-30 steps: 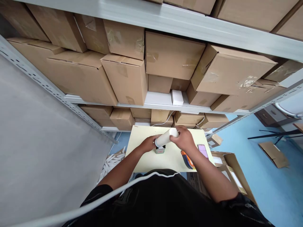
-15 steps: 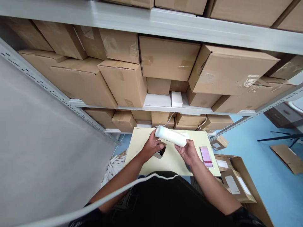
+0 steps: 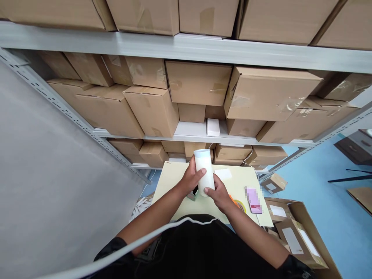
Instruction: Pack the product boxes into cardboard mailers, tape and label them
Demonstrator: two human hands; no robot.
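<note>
A white cylinder with a pale blue end stands nearly upright over the table, its exact kind unclear. Around its upper left side, my left hand is closed, thumb across the front. My right hand grips the lower right side, thumb pressed near the bottom. Partly hidden behind my left hand and the cylinder is a small box with a dark inside. Beside my right wrist lies a roll of tape with something orange next to it.
The pale yellow table bears a white paper and a phone. Shelves packed with cardboard boxes rise behind it. A large open carton holds boxes at right. A white cable crosses before me.
The cylinder has turned from lying slantwise to nearly upright. My left hand has closed around its side, and my right hand has shifted left and down with it.
</note>
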